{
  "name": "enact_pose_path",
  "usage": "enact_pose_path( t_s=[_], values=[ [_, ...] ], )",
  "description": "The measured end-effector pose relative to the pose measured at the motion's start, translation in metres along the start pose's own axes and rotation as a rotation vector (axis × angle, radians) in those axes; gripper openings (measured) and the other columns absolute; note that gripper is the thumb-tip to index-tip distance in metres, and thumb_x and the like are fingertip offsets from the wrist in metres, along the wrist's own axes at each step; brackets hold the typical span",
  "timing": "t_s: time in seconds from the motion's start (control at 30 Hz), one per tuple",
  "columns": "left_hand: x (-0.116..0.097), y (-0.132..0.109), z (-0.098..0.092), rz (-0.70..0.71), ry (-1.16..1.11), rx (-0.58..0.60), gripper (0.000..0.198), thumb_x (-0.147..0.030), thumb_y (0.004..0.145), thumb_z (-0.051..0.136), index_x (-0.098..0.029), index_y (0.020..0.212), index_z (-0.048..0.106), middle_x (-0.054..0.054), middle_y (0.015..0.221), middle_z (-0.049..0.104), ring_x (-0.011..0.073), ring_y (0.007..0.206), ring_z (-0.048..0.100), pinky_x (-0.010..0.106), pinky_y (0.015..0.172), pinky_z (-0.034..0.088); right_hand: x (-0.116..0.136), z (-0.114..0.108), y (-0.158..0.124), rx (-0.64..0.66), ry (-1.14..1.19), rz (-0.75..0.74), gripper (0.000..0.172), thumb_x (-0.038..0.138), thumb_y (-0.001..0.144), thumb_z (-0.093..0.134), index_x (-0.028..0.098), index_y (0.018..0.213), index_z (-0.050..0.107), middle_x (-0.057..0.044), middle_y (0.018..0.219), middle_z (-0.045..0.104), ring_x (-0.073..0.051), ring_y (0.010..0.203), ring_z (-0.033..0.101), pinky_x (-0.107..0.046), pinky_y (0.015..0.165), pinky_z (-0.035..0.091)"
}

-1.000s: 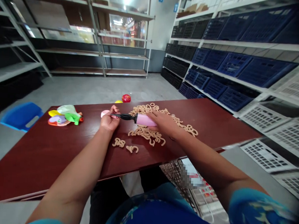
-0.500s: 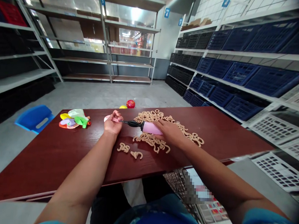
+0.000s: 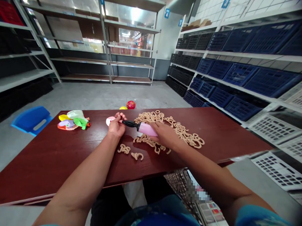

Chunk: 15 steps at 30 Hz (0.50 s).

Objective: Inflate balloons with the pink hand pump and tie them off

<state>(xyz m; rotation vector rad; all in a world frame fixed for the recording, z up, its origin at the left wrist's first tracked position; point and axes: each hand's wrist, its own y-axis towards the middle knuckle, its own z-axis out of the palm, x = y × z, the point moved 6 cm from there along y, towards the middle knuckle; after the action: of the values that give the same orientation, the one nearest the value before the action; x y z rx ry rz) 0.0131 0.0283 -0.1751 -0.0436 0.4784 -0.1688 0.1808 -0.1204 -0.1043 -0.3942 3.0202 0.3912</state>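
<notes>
My right hand (image 3: 163,133) is wrapped round the pink body of a balloon pump (image 3: 146,128), which lies roughly level above the table and points left. Its black tapered nozzle (image 3: 130,124) reaches my left hand (image 3: 117,125). Curled fingers there grip a limp pink balloon (image 3: 109,120) at its neck, with the nozzle's tip at or inside the opening; the fingers hide exactly how far. Behind and below the pump spread many beige curled pieces (image 3: 187,136), and two small clumps of them (image 3: 124,148) lie nearer me.
Several deflated coloured balloons (image 3: 74,120) are heaped at the left of the brown table (image 3: 89,160). Beyond the far edge show a red ball-like thing (image 3: 130,104) and a yellow one. A blue chair (image 3: 32,119) stands left; shelves with blue crates (image 3: 265,78) line the right.
The pump has moved left toward the balloon, and the thin tip that showed between them is now covered. My left hand has shifted slightly right.
</notes>
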Motion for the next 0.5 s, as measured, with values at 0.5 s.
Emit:
enact_pose_path(
  t_s=[0.5],
  values=[
    [-0.012, -0.012, 0.009, -0.078, -0.081, -0.101, 0.048, -0.047, 0.087, 0.036, -0.018, 0.052, 0.020, -0.003, 0.043, 0.033, 0.0119, 0.046, 0.046, 0.033, 0.060, 0.046, 0.025, -0.001, 0.026, -0.100, -0.014, -0.072, 0.052, 0.039, 0.076, 0.061, 0.019, 0.120, 0.043, -0.010, 0.109, 0.053, -0.022, 0.090, 0.050, -0.033, 0.074, 0.037]
  ],
)
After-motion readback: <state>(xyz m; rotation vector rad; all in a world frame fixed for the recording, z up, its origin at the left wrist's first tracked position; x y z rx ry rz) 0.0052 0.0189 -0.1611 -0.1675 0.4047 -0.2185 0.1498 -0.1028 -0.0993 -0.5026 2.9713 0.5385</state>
